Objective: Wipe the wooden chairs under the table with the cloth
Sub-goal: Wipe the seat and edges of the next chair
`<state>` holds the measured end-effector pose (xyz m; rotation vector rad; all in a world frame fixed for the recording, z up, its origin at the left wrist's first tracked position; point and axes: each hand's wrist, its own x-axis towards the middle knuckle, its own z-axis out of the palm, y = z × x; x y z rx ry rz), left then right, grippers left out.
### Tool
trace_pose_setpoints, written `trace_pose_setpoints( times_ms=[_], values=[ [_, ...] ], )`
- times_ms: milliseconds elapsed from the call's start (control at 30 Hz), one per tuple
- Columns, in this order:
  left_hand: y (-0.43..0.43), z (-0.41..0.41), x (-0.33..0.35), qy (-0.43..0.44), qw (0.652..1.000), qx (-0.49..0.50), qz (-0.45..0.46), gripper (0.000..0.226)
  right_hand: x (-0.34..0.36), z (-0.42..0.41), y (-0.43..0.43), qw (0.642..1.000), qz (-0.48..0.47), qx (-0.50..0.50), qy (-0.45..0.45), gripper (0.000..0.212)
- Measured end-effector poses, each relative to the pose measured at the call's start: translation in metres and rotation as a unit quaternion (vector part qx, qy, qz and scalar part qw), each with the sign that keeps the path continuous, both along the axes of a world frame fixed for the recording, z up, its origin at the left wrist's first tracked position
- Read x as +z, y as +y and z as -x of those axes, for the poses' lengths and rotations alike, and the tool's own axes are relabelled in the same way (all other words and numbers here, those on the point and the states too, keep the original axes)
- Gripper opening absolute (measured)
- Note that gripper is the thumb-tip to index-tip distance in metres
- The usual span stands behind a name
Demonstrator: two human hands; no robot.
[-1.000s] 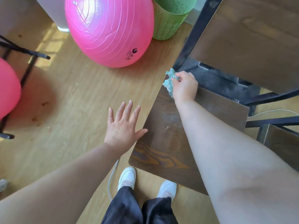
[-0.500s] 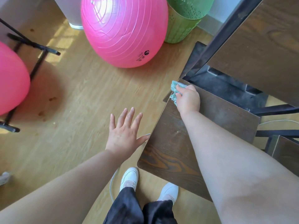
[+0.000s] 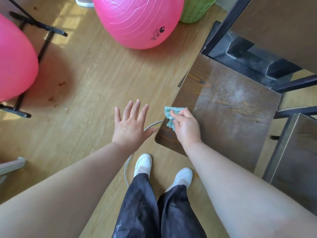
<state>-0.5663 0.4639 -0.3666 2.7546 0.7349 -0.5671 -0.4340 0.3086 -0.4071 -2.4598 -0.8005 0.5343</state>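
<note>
The right hand (image 3: 186,127) pinches a teal cloth (image 3: 169,115) on the chair seat (image 3: 231,109), left hand (image 3: 130,126) splayed beside that grip, green basket (image 3: 195,9), contents hidden, and pink ball (image 3: 139,19) beyond.

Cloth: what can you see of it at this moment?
The cloth is a small teal rag, fuzzy and frayed at its edges, bunched up rather than spread flat. The right hand grips it with curled fingers, covering much of it. It sits at the left edge of the dark wooden chair seat, near the front corner, partly sticking out over the floor.
</note>
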Motion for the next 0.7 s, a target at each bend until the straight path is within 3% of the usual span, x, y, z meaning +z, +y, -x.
trace_pose_setpoints(
  times_ms=[267, 467, 567, 700],
  values=[
    [-0.005, 0.028, 0.006, 0.014, 1.000, -0.009, -0.003, 0.087, 0.006, 0.068, -0.035, 0.999, -0.011, 0.033, 0.035, 0.032],
    [-0.010, 0.027, 0.007, -0.011, 1.000, 0.007, 0.003, 0.083, 0.010, 0.067, -0.039, 0.996, -0.024, 0.046, 0.067, 0.033],
    [-0.012, 0.020, 0.005, -0.016, 1.000, 0.012, 0.000, 0.081, 0.019, 0.049, -0.043, 0.996, -0.069, -0.004, 0.059, 0.032],
    [-0.014, 0.004, -0.002, -0.032, 0.999, 0.011, 0.010, 0.080, 0.036, -0.019, -0.034, 0.983, -0.081, -0.151, 0.057, 0.030]
  ],
)
